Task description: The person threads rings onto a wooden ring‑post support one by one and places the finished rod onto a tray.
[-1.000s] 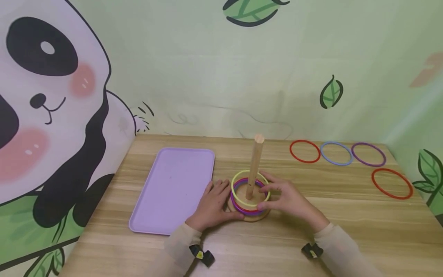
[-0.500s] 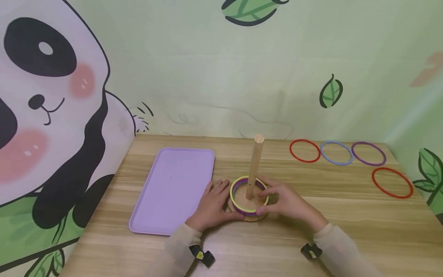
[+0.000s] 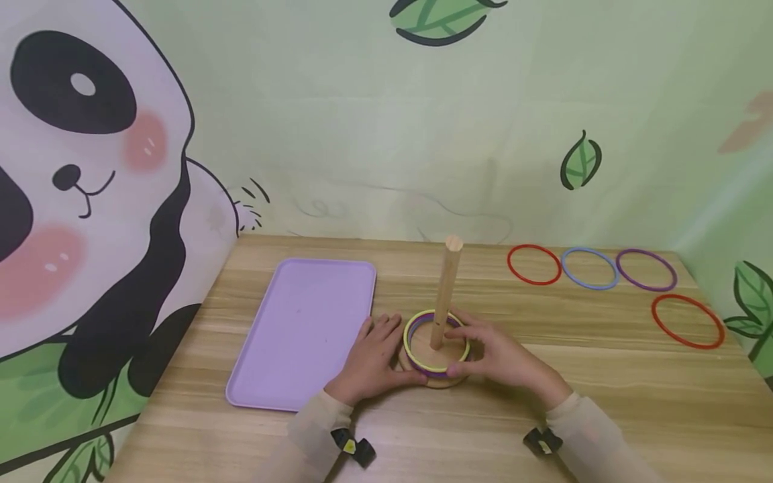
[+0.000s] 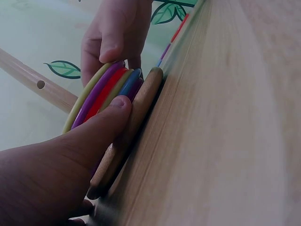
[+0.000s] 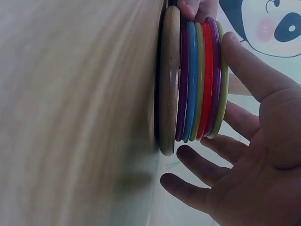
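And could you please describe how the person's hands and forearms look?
The left sleeve and right sleeve are plain pale beige and end at the wrists. The left hand and right hand wear no gloves. A small black piece with a yellowish patch sits by each cuff.

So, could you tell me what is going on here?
Six rings are stacked around an upright wooden peg. A person's left hand rests at the round base, while the right hand touches the yellow top ring. Two red rings, a blue ring and a purple ring lie farther right on the table.
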Tool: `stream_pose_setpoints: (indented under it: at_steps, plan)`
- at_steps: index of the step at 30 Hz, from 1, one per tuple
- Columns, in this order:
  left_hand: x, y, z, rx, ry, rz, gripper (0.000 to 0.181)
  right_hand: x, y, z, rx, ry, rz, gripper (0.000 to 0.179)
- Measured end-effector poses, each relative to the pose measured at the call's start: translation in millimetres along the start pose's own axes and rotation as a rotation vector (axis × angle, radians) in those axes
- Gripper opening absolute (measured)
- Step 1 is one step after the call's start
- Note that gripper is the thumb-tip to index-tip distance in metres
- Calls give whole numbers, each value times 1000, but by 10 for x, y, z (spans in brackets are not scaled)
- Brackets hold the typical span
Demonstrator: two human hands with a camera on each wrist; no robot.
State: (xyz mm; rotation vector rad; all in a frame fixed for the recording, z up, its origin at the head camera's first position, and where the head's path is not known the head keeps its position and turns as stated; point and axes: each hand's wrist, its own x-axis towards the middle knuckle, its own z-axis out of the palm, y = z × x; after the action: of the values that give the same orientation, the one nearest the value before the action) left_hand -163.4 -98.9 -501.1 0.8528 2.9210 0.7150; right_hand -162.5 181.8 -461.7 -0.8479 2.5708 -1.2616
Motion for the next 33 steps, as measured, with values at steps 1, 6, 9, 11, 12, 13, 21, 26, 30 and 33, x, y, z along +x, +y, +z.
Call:
stream_pose_setpoints:
  at_steps: [1, 6, 9, 11, 12, 13, 21, 26, 30, 33]
  plan:
    - [1, -2, 4, 1, 0, 1, 111, -7, 4, 1, 0, -5, -2, 61]
    - [4, -7, 15, 3, 4, 7, 111, -40, 26, -3, -23, -2, -20, 68]
    - [5, -6, 13, 2, 6, 9, 111, -55, 47, -10, -21, 37, 5, 66]
    - [5, -7, 12, 1, 7, 9, 111, -57, 73, -29, -7, 95, 41, 60]
    - [4, -7, 11, 2, 7, 8, 111, -55, 90, -46, -13, 136, 58, 55]
    - [4, -8, 10, 4, 6, 8, 111, -51, 116, -66, -30, 181, 75, 51]
    - [1, -1, 9, -7, -11, 1, 112, -90, 516, -377, -208, 364, 345, 61]
    - [-1, 7, 6, -7, -13, 4, 112, -129, 718, -565, -194, 323, 554, 83]
    - [-1, 4, 4, 9, -1, 3, 113, -92, 825, -667, -206, 298, 596, 92]
    - [-2, 2, 11, 7, -1, 0, 113, -67, 880, -690, -214, 288, 585, 87]
